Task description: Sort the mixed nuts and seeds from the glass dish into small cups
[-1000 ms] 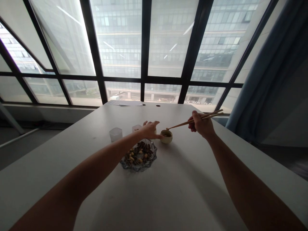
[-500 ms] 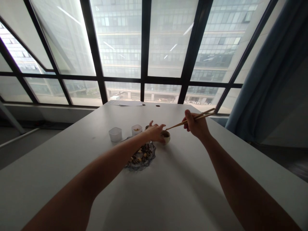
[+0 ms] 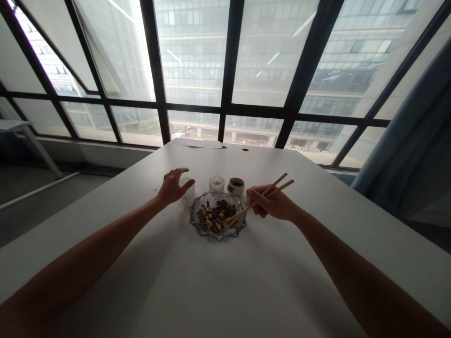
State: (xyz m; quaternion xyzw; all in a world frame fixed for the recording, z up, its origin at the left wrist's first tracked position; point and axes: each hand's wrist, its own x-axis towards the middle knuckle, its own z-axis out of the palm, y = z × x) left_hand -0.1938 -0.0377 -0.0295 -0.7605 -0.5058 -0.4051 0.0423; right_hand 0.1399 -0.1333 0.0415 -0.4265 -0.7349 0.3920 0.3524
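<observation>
My left hand (image 3: 173, 188) is open, thumb and fingers apart, around the near side of a translucent white plastic cup (image 3: 189, 188); I cannot tell whether it touches it. A pair of wooden chopsticks (image 3: 279, 185) is held in my right hand (image 3: 270, 204). Their tips reach down into a scalloped clear glass bowl (image 3: 217, 238). Pale shelled-looking nuts (image 3: 210, 220) and dark seeds (image 3: 225, 207) lie in that bowl. Behind it stand a second plastic cup (image 3: 216, 185) with small pale pieces inside and a cream ceramic cup (image 3: 236, 187) with dark marks. My right hand mostly hides another cup.
The white table (image 3: 197, 286) runs toward large black-framed windows (image 3: 260, 110). Sheets of paper (image 3: 199, 143) lie at its far edge near two cable holes. A blue curtain (image 3: 405, 126) hangs at right, and another table (image 3: 17, 126) stands at left.
My left hand has left the ceramic cups and moved left to the plastic cup. My right hand has lowered the chopsticks into the glass bowl. The view has shifted left.
</observation>
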